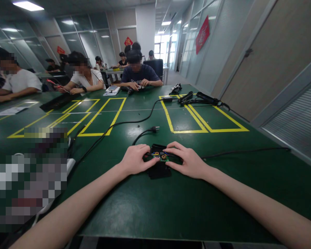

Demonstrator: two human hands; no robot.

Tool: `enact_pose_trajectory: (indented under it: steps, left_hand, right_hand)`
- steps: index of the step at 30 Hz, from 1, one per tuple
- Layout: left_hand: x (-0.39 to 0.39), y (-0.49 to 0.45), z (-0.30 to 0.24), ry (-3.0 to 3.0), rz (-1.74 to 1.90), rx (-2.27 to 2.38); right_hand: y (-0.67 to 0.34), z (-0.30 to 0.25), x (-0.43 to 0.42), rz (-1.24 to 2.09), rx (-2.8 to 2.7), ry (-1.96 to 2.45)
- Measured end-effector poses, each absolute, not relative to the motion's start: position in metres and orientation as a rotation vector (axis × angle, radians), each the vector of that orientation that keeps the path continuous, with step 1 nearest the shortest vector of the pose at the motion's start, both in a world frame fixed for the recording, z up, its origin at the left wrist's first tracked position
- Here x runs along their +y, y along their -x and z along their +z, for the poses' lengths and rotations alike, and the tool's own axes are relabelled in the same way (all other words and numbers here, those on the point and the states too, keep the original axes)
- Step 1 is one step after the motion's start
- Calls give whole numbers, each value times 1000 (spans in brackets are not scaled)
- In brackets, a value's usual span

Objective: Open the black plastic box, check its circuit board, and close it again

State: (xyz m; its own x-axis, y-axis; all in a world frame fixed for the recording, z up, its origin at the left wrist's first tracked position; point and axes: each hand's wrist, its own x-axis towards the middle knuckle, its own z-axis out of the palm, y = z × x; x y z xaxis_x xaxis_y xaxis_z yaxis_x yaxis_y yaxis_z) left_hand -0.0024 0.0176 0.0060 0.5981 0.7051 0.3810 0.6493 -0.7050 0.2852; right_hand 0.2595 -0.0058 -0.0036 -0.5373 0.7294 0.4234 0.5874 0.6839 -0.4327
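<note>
A small green circuit board (166,159) with copper-coloured coils lies between my two hands over the table. My left hand (137,159) grips its left side, thumb on the near edge and fingers curled at the far side. My right hand (188,161) pinches the right side, thumb and fingers around its edge. Under and beyond the board are dark pieces of a black plastic casing (159,173), partly covered by the board. Blue and yellow wires show on the board. A black cord with a plug (154,129) runs out from behind my left hand.
On the green table (155,214), yellow tape rectangles (189,131) are marked. A black cable (119,122) crosses to an adapter (168,99). Black gear (206,99) lies far right; a blurred-out item (28,186) is near left. A person (141,72) sits opposite.
</note>
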Motion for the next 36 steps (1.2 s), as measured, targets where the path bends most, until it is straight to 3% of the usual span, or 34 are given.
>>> enact_pose_trajectory:
  steps: [6, 25, 36]
  left_hand:
    - [19, 5, 6, -2626, 546, 1157]
    - [18, 3, 7, -2519, 602, 1012]
    - [18, 5, 5, -2582, 736, 1045]
  right_hand:
    - [-261, -2, -5, 406, -2364, 1006]
    - [-261, 5, -8, 590, -2364, 953]
    - [-261, 7, -12, 360, -2476, 1002]
